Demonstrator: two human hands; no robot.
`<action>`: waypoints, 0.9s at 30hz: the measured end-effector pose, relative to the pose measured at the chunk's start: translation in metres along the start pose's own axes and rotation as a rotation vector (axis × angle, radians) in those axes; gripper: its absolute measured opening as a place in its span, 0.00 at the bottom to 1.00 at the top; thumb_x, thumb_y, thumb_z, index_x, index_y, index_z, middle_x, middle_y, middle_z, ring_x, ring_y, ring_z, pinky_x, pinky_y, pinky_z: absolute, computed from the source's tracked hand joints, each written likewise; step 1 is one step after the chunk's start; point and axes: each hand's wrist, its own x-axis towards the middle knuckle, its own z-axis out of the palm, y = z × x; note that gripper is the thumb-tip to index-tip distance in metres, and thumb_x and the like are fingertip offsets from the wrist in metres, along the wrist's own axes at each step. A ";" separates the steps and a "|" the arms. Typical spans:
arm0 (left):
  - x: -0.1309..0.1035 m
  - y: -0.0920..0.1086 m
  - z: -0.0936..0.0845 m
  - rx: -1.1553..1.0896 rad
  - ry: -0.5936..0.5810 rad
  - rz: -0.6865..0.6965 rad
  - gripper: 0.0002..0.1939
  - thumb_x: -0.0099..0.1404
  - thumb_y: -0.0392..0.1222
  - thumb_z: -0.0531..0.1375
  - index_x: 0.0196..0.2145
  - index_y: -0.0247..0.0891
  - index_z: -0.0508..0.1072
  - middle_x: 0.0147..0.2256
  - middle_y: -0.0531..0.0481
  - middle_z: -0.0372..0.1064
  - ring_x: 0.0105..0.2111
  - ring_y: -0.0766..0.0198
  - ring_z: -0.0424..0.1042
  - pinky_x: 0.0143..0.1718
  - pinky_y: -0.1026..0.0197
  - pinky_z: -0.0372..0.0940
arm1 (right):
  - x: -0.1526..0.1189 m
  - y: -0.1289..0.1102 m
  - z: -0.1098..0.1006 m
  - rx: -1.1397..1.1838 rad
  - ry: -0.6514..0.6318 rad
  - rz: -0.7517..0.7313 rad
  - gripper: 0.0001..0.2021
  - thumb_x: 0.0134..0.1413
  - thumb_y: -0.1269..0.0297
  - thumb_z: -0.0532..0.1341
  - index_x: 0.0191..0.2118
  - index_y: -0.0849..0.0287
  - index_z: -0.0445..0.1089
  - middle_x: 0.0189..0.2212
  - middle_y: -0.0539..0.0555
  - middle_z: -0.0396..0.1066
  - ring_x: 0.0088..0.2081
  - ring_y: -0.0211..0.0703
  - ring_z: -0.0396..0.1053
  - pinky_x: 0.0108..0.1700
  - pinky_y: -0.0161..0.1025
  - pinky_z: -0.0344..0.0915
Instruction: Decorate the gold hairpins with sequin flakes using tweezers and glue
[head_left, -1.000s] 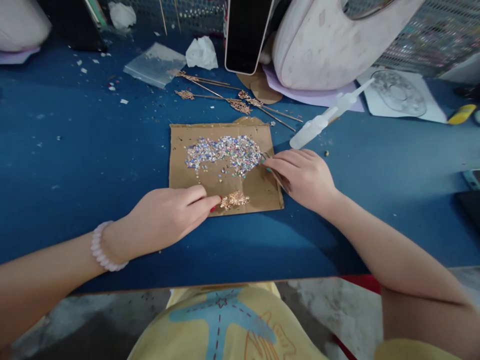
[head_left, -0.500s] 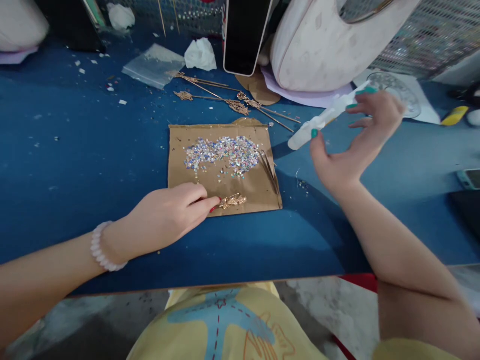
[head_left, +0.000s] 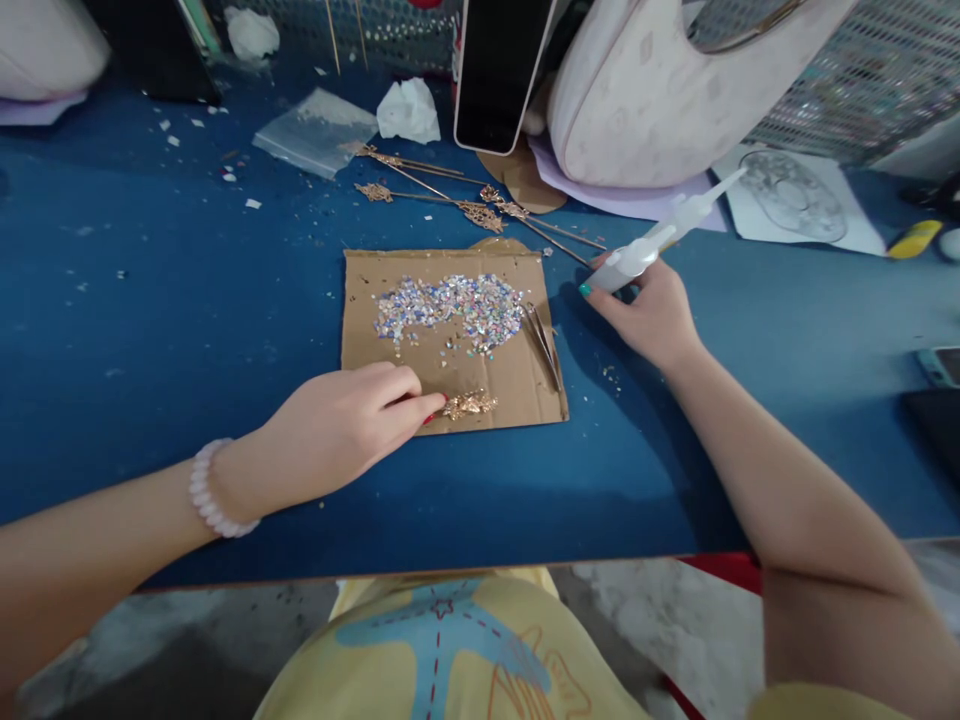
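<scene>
Centrally, on a blue tabletop [head_left: 225, 250]: one rectangular cardboard sheet [head_left: 510, 385], bearing the pieces listed next.

Gold openwork ornament [head_left: 472, 404], one: at the sheet's near edge, its left end at the fingertips of the left hand.

Left hand [head_left: 352, 420], red nails: thumb and index finger pressed together in a pinch on the ornament's end, the other fingers folded in; back of the hand upward, over the sheet's near left corner. Pale beaded bracelet [head_left: 214, 490] at the wrist.

Right hand [head_left: 660, 315], teal thumbnail: partly closed around the lower end of a translucent white squeeze bottle [head_left: 634, 255], thumb on the near side, the other fingers mostly hidden. The bottle slants, its thin nozzle pointing up and to the right, just beyond the sheet's far right corner. Whether its base touches the tabletop, one cannot tell.

Small faceted gems [head_left: 450, 305], many, blue, silver and pink: spread in a loose band across the sheet's far half.

Metal tweezers [head_left: 542, 345], one pair: lying at the sheet's right edge, arms slightly apart, tips beside the gems.

Gold hairpins [head_left: 450, 195], several, with ornate heads: crossed in a loose group beyond the sheet.

Behind, left to right: a clear plastic bag [head_left: 315, 130], flat; a crumpled white tissue [head_left: 409, 110]; a dark-screened phone [head_left: 499, 75], propped upright. Farther right, a printed sheet [head_left: 802, 200] with a round grey pattern.
</scene>
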 end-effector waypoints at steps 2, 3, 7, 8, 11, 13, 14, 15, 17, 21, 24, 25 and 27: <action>0.001 0.000 0.000 -0.005 0.010 -0.003 0.14 0.72 0.39 0.50 0.49 0.34 0.71 0.35 0.47 0.69 0.32 0.62 0.69 0.30 0.61 0.62 | -0.002 -0.004 0.001 0.028 0.006 0.011 0.12 0.49 0.62 0.63 0.41 0.55 0.69 0.39 0.54 0.74 0.41 0.49 0.73 0.46 0.51 0.70; 0.002 0.000 0.000 -0.009 0.016 -0.002 0.14 0.72 0.39 0.50 0.49 0.34 0.71 0.35 0.47 0.69 0.32 0.62 0.69 0.30 0.61 0.62 | -0.003 -0.006 0.002 0.036 0.010 0.008 0.12 0.49 0.62 0.63 0.41 0.55 0.68 0.39 0.54 0.74 0.41 0.48 0.73 0.46 0.50 0.70; 0.002 0.000 0.000 -0.021 0.032 0.002 0.14 0.72 0.39 0.50 0.48 0.34 0.71 0.35 0.46 0.69 0.32 0.61 0.69 0.30 0.60 0.63 | -0.007 -0.009 0.004 0.082 0.003 -0.088 0.18 0.51 0.58 0.63 0.48 0.54 0.64 0.39 0.54 0.73 0.39 0.46 0.73 0.44 0.48 0.71; 0.002 -0.001 0.000 -0.024 0.028 -0.001 0.14 0.72 0.39 0.50 0.48 0.34 0.71 0.35 0.46 0.69 0.32 0.61 0.69 0.30 0.60 0.63 | -0.008 -0.010 0.004 0.075 -0.001 -0.119 0.21 0.51 0.56 0.63 0.50 0.54 0.63 0.39 0.54 0.73 0.39 0.46 0.72 0.43 0.47 0.71; 0.002 -0.002 0.001 -0.032 0.022 -0.010 0.14 0.72 0.39 0.50 0.49 0.34 0.71 0.36 0.46 0.69 0.33 0.61 0.69 0.30 0.60 0.63 | -0.012 -0.016 0.002 0.016 -0.021 -0.219 0.27 0.48 0.46 0.64 0.51 0.54 0.63 0.37 0.54 0.72 0.35 0.45 0.72 0.39 0.44 0.72; 0.002 -0.002 0.001 -0.039 0.027 -0.010 0.13 0.72 0.39 0.50 0.49 0.34 0.71 0.36 0.46 0.69 0.33 0.61 0.69 0.31 0.60 0.63 | -0.014 -0.023 -0.001 -0.026 -0.047 -0.281 0.30 0.45 0.40 0.64 0.49 0.55 0.65 0.35 0.53 0.73 0.33 0.44 0.72 0.36 0.42 0.71; 0.002 -0.002 0.001 -0.042 0.032 -0.009 0.13 0.72 0.39 0.50 0.48 0.34 0.71 0.37 0.46 0.69 0.34 0.61 0.69 0.31 0.60 0.64 | -0.016 -0.026 -0.002 -0.036 -0.059 -0.312 0.31 0.43 0.38 0.64 0.48 0.55 0.66 0.34 0.53 0.73 0.32 0.44 0.72 0.35 0.40 0.71; 0.002 -0.002 0.002 -0.044 0.037 -0.009 0.13 0.72 0.39 0.50 0.48 0.34 0.71 0.37 0.46 0.69 0.34 0.61 0.70 0.31 0.60 0.64 | -0.017 -0.030 -0.002 -0.035 -0.071 -0.337 0.31 0.43 0.37 0.64 0.47 0.55 0.66 0.35 0.53 0.73 0.32 0.43 0.72 0.34 0.39 0.70; 0.003 -0.002 0.002 -0.045 0.044 -0.008 0.13 0.72 0.39 0.50 0.48 0.34 0.71 0.37 0.46 0.70 0.34 0.61 0.70 0.31 0.59 0.64 | -0.020 -0.035 -0.003 0.018 -0.085 -0.379 0.32 0.43 0.37 0.64 0.48 0.54 0.65 0.37 0.53 0.73 0.33 0.42 0.72 0.35 0.38 0.71; 0.004 -0.001 0.001 -0.055 0.051 -0.005 0.13 0.72 0.39 0.50 0.48 0.34 0.71 0.37 0.46 0.70 0.34 0.60 0.70 0.32 0.59 0.65 | -0.026 -0.042 -0.002 0.167 -0.077 -0.431 0.28 0.44 0.40 0.65 0.46 0.53 0.66 0.36 0.52 0.71 0.33 0.41 0.71 0.33 0.38 0.70; 0.005 -0.002 0.001 -0.071 0.057 0.009 0.13 0.72 0.38 0.50 0.48 0.34 0.70 0.38 0.46 0.71 0.35 0.60 0.70 0.33 0.58 0.65 | -0.029 -0.050 -0.004 0.214 -0.083 -0.424 0.22 0.48 0.43 0.64 0.43 0.54 0.70 0.33 0.52 0.71 0.30 0.41 0.69 0.32 0.39 0.67; 0.005 -0.002 0.001 -0.077 0.056 0.012 0.13 0.72 0.38 0.50 0.48 0.35 0.70 0.39 0.46 0.71 0.36 0.59 0.70 0.33 0.57 0.66 | -0.030 -0.053 -0.005 0.240 -0.099 -0.424 0.21 0.49 0.44 0.64 0.42 0.54 0.70 0.33 0.52 0.72 0.30 0.41 0.69 0.32 0.40 0.67; 0.005 -0.002 0.001 -0.085 0.051 0.013 0.13 0.72 0.38 0.50 0.48 0.35 0.70 0.39 0.47 0.71 0.36 0.59 0.70 0.34 0.57 0.66 | -0.031 -0.059 -0.007 0.306 -0.126 -0.426 0.18 0.50 0.47 0.64 0.42 0.53 0.71 0.33 0.51 0.72 0.31 0.41 0.69 0.32 0.40 0.66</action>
